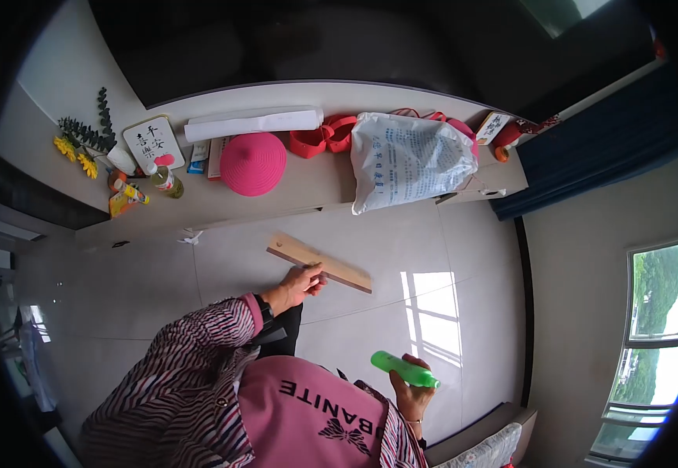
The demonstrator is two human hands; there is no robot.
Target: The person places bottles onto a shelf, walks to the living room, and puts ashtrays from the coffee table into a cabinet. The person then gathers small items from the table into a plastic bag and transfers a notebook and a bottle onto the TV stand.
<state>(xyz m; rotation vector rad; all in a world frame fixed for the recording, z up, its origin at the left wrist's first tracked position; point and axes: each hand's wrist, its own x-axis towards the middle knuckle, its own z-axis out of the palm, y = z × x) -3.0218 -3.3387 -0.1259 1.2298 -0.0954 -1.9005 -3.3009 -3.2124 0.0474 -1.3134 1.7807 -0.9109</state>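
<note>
Near the centre of the head view, my left hand point(303, 284) is closed on a long, flat wooden board point(319, 262), light tan with a darker lower edge. The board slants down to the right above the tiled floor. Lower right, my right hand point(412, 395) is wrapped round a green bottle point(403, 368), which lies tilted with its narrow end to the right. The two hands are well apart, on either side of my pink shirt front.
A long low cabinet point(253, 204) spans the far side, bearing a pink hat point(253, 164), red items point(309, 142), a white plastic bag point(409, 160), a bottle point(167, 181) and yellow flowers point(76, 156). A small white item point(191, 236) lies on the floor. A patterned seat point(483, 451) is lower right.
</note>
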